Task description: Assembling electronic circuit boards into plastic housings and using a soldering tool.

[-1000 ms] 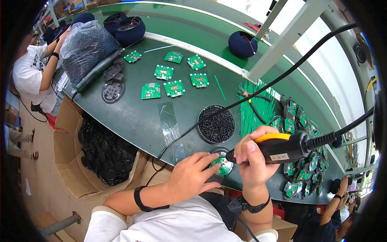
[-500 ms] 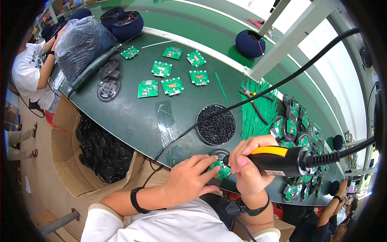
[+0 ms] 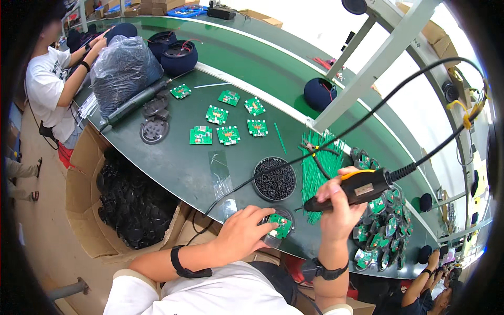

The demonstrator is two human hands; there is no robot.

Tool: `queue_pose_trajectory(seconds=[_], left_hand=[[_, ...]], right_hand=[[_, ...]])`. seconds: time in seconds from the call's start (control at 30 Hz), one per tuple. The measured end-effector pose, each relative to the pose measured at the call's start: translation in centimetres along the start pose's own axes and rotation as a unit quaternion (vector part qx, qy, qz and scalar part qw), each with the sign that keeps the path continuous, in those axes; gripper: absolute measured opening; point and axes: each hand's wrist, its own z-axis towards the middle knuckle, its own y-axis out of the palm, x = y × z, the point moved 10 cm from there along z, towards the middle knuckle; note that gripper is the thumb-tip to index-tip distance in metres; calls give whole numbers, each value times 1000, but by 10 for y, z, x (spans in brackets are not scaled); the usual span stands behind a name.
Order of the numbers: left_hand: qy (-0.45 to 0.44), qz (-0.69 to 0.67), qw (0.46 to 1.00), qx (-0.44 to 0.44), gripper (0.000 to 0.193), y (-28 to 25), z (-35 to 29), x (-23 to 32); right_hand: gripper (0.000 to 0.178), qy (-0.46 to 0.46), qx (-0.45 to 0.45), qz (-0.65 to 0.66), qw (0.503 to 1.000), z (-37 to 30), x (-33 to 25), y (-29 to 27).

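Right grip (image 3: 340, 212) clasps a power screwdriver (image 3: 362, 188), its tip off the green board (image 3: 282, 224) that the left grip (image 3: 242, 231) holds at the surface's (image 3: 178, 157) edge. Screw-driving seems in hand; next calls for lining up the tip.

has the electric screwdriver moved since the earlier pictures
Yes: judged against the dish of black screws, the electric screwdriver in the right hand has shifted up the picture and slightly right.

At five o'clock the circuit board (image 3: 282, 226) is showing bright green; at four, the screwdriver (image 3: 370, 186) is pairing black with yellow. The tabletop (image 3: 178, 163) is looking dark green, the bag (image 3: 126, 76) at ten bluish-grey, and the carton (image 3: 81, 210) at eight plain brown.
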Motion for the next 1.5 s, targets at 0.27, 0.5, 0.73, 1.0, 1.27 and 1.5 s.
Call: queue_pose_trajectory(seconds=[0.27,0.5,0.73,1.0,1.27,1.5], left_hand=[[-39,-153,987,34,48,-9,-6,-15],[-13,-247,969,9,39,-5,4,15],[22,-243,970,11,39,-3,12,36],[26,-240,970,2,37,-4,11,45],[-16,-166,985,39,36,2,30,34],[32,-36,998,39,15,13,14,14]], right_hand=[[63,-130,-42,-444,885,-53,-39,-52],[33,-36,-144,-401,904,-109,-6,-39],[28,-8,-92,-360,928,-122,-8,-68],[27,-11,-92,-363,927,-128,-14,-70],[19,32,145,-335,930,-130,-50,-167],[18,-47,436,-656,615,-138,-173,-468]])
